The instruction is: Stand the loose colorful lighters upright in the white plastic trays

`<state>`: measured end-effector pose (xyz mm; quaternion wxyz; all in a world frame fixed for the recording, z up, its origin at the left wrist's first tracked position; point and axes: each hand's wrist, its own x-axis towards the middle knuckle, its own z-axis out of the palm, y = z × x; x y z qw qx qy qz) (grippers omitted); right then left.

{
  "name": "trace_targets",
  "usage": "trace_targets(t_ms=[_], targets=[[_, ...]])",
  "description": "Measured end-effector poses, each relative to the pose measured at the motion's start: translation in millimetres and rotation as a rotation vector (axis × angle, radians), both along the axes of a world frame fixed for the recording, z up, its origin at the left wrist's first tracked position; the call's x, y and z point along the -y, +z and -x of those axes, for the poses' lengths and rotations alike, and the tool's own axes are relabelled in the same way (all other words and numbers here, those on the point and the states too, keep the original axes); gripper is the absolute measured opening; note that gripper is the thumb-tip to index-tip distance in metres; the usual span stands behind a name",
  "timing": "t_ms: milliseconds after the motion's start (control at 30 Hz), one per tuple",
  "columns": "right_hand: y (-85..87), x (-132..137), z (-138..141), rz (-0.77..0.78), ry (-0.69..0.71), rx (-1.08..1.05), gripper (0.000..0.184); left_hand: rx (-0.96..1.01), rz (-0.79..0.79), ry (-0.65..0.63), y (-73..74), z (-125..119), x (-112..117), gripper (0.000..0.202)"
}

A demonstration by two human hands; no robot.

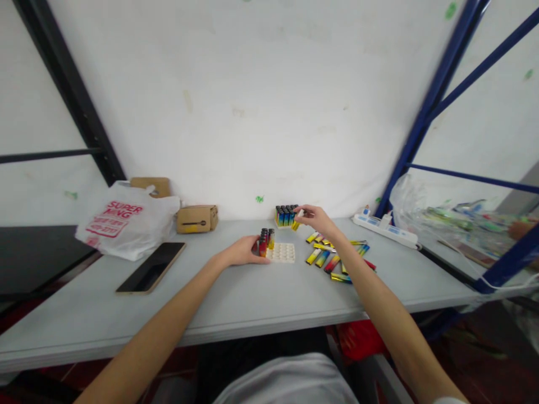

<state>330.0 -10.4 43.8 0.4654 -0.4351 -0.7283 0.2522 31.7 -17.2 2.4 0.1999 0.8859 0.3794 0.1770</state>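
A white tray [285, 253] with round slots lies on the grey table [236, 297]; a few dark, red-and-yellow lighters [266, 239] stand in its left end. My left hand [243, 251] rests against that end, fingers curled round the tray's edge. Behind it stands a second tray full of blue-and-yellow lighters [285, 215]. My right hand [314, 219] hovers just right of the full tray, fingers pinched on a yellow lighter [296, 224]. Several loose coloured lighters [332, 258] lie scattered on the table under my right forearm.
A black phone [151, 267] lies at the left, a white plastic bag [126, 220] with red print behind it, and a small cardboard box [197, 218] by the wall. A white power strip [385, 228] sits at the right, next to blue shelf posts [425, 120].
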Motion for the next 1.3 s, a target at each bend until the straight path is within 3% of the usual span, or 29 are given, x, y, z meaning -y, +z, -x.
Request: trace_targets(t_ms=[133, 333, 567, 767, 1067, 1300], targets=[[-18.5, 5.7, 32.3, 0.148, 0.117, -0.394, 0.047, 0.043, 0.019, -0.006, 0.9, -0.3, 1.6, 0.072], [-39.3, 14.1, 47.8, 0.139, 0.127, -0.201, 0.044, 0.075, 0.036, -0.012, 1.2, -0.8, 1.6, 0.071], [-42.9, 24.7, 62.4, 0.255, 0.144, -0.318, 0.048, 0.04, 0.019, 0.015, 0.9, -0.9, 1.5, 0.071], [-46.1, 32.7, 73.4, 0.406, -0.004, -0.397, 0.06, 0.018, 0.0, 0.013, 1.2, -0.8, 1.5, 0.07], [-49.0, 39.1, 82.6, 0.398, 0.003, -0.372, 0.042, 0.041, 0.027, 0.017, 2.8, -0.9, 3.1, 0.072], [-53.8, 33.3, 79.5, 0.353, 0.026, -0.327, 0.054, 0.041, 0.04, 0.015, 2.8, -0.7, 2.8, 0.072]])
